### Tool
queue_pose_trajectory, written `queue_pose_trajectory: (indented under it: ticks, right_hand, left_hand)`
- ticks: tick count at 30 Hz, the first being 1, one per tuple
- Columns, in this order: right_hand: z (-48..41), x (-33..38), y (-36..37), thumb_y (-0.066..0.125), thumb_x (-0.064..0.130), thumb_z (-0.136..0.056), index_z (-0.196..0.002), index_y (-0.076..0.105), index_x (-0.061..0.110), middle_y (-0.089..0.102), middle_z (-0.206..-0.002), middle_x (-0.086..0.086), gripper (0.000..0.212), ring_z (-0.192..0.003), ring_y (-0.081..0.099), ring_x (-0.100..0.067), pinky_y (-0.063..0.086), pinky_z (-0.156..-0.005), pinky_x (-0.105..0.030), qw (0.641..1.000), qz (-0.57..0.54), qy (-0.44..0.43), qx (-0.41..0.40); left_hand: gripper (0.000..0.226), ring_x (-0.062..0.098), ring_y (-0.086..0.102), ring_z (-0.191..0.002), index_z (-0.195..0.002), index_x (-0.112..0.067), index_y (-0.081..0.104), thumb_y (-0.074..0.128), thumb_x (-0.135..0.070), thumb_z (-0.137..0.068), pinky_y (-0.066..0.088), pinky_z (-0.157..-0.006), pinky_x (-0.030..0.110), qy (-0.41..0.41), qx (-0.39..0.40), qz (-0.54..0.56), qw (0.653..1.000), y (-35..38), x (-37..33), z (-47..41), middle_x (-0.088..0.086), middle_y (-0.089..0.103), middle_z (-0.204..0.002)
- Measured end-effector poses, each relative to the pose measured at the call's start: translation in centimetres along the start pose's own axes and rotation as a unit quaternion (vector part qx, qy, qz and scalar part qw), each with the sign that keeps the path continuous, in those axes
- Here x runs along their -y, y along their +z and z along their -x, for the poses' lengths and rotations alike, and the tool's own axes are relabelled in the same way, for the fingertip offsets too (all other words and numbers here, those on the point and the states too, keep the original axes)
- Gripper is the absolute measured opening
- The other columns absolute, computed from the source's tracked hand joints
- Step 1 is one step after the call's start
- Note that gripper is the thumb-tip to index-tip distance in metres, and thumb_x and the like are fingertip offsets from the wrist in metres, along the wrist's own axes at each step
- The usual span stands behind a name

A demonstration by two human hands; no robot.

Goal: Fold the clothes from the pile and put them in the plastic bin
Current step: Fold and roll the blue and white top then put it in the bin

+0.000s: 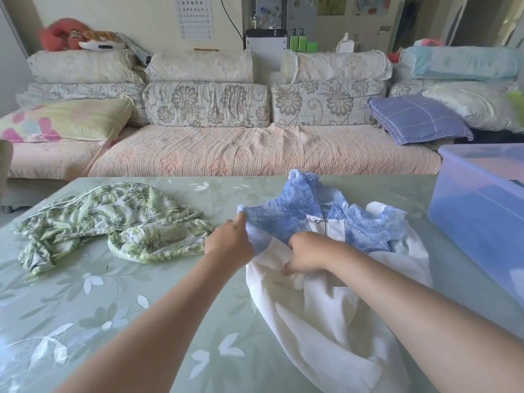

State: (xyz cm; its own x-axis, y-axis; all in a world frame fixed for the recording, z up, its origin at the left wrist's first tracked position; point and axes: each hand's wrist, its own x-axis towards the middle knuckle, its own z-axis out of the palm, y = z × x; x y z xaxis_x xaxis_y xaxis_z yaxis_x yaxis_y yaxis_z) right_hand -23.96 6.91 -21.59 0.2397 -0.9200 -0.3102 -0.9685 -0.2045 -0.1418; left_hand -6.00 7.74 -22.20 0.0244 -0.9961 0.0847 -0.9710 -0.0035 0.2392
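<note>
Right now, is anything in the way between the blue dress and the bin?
No, nothing that I can see. Only bare table lies between the dress and the bin on its right.

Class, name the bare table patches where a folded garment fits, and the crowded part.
Bare: the table at near left, in front of the green garment; far middle, between both garments. Crowded: the right, with blue garment and plastic bin.

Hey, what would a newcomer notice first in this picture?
The left hand and right hand grip a blue and white zippered garment in the middle of the table. A crumpled green leaf-print garment lies to its left, and a translucent blue plastic bin stands at the right edge.
</note>
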Motion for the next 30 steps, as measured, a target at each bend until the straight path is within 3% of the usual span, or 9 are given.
queue_pose_trajectory:
  ticks: [3,6,12,14,16,20,24,27,30]
  right_hand:
    - [0.2,-0.1,-1.1,0.062,0.047,-0.082,-0.083,0.062,0.017,0.066,-0.086,-0.004,0.030,-0.078,0.063,-0.023,0.047,-0.062,-0.028,0.999,-0.044,0.025,-0.012]
    - [1.5,0.7,-3.0,0.055,0.038,-0.093,-0.083,0.063,0.012,0.066,-0.075,-0.009,0.029,-0.053,0.061,-0.021,0.039,-0.041,-0.016,0.962,-0.270,0.025,-0.033]
    - [2.1,1.4,-4.3,0.043,0.030,-0.103,-0.109,0.058,0.014,0.072,-0.097,-0.008,0.023,-0.082,0.071,-0.030,0.054,-0.058,-0.031,0.714,-0.692,-0.085,0.072]
    - [1.8,1.5,-3.9,0.047,0.027,-0.102,-0.117,0.055,0.018,0.069,-0.117,-0.009,0.019,-0.091,0.070,-0.029,0.052,-0.067,-0.034,0.741,-0.666,-0.080,0.040]
    - [1.5,1.6,-2.8,0.052,0.021,-0.100,-0.114,0.058,0.022,0.068,-0.122,-0.006,0.015,-0.091,0.070,-0.023,0.049,-0.068,-0.031,0.808,-0.586,-0.062,0.014]
    - [0.6,1.8,-0.4,0.060,0.016,-0.094,-0.107,0.066,0.025,0.070,-0.113,0.001,0.018,-0.095,0.071,-0.015,0.045,-0.062,-0.022,0.901,-0.431,-0.042,-0.024]
    - [-0.1,2.4,0.7,0.062,0.012,-0.088,-0.121,0.067,0.024,0.068,-0.120,0.006,0.035,-0.112,0.063,-0.013,0.050,-0.092,-0.023,0.946,-0.310,-0.076,-0.050]
    - [0.1,2.8,1.7,0.061,0.019,-0.088,-0.127,0.064,0.028,0.063,-0.128,0.010,0.040,-0.118,0.059,-0.011,0.044,-0.098,-0.023,0.964,-0.245,-0.094,-0.046]
    - [0.0,3.7,3.0,0.059,0.026,-0.086,-0.130,0.060,0.033,0.061,-0.131,0.009,0.044,-0.121,0.056,-0.015,0.044,-0.101,-0.030,0.974,-0.171,-0.131,-0.072]
  left_hand:
    - [0.054,0.020,0.051,-0.106,-0.121,-0.036,0.057,0.050,-0.025,-0.068,0.048,-0.086,0.035,0.160,0.045,0.143,0.976,-0.5,-0.6,0.8,-0.003,0.051,-0.108]
    - [0.062,0.016,0.046,-0.111,-0.121,-0.030,0.052,0.058,-0.049,-0.063,0.040,-0.092,0.032,0.173,0.104,0.191,0.961,-0.4,-1.9,2.2,-0.012,0.051,-0.111]
    - [0.016,0.027,0.063,-0.071,-0.088,-0.012,0.064,0.052,-0.023,-0.087,0.051,-0.061,0.033,-0.060,-0.088,0.264,0.959,-2.6,-1.6,1.7,0.007,0.068,-0.076]
    - [0.020,0.030,0.063,-0.061,-0.083,-0.004,0.063,0.045,-0.012,-0.087,0.058,-0.061,0.041,-0.194,-0.104,0.413,0.884,-3.2,0.4,1.2,0.015,0.067,-0.071]
    - [0.026,0.032,0.064,-0.071,-0.111,0.000,0.056,0.047,-0.007,-0.088,0.057,-0.061,0.040,-0.291,-0.103,0.445,0.840,-3.2,2.9,1.2,0.023,0.066,-0.094]
    - [0.088,0.038,0.036,-0.129,-0.150,-0.020,0.014,0.057,-0.001,-0.076,0.040,-0.102,0.049,-0.218,-0.141,0.115,0.959,-2.7,6.2,2.4,0.020,0.031,-0.143]
    - [0.058,0.024,0.026,-0.139,-0.141,-0.044,0.039,0.057,-0.030,-0.088,0.028,-0.110,0.048,0.004,-0.038,-0.050,0.998,-2.1,5.0,2.4,-0.001,0.032,-0.152]
    - [0.056,0.029,0.021,-0.141,-0.142,-0.046,0.038,0.052,-0.055,-0.088,0.030,-0.106,0.046,-0.005,0.113,-0.136,0.984,-0.2,5.0,2.3,0.004,0.029,-0.153]
    - [0.037,0.032,0.040,-0.130,-0.130,-0.038,0.054,0.052,-0.037,-0.092,0.044,-0.095,0.038,-0.031,0.106,-0.037,0.993,0.3,5.9,1.5,0.009,0.044,-0.134]
